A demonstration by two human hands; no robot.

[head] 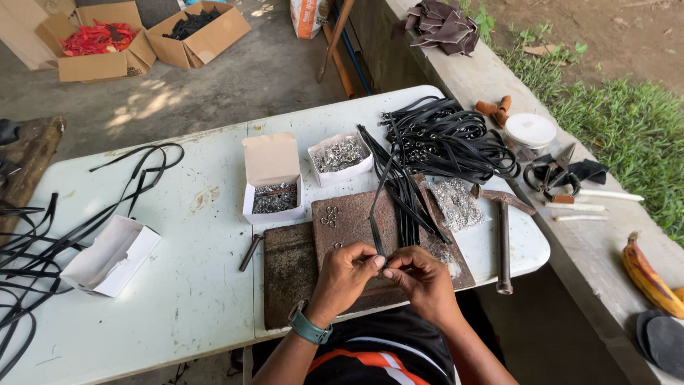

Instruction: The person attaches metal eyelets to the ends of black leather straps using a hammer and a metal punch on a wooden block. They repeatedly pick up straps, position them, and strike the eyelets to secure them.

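strap end: hidden between the fingertips (379,261)
left straps (28,257): cut by frame edge
box (274,199) contents: too small to tell

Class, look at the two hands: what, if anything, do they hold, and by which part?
Both the left hand and right hand pinch the near end of a thin black strap between their fingertips; the rest trails away over the rusty metal plate.

Left hand (347,269) and right hand (420,274) meet at the white table's (178,285) near edge, pinching a black strap (376,224) end together. Hammer (503,235) lies near the right edge. Two open boxes of metal fittings (274,198) sit mid-table.
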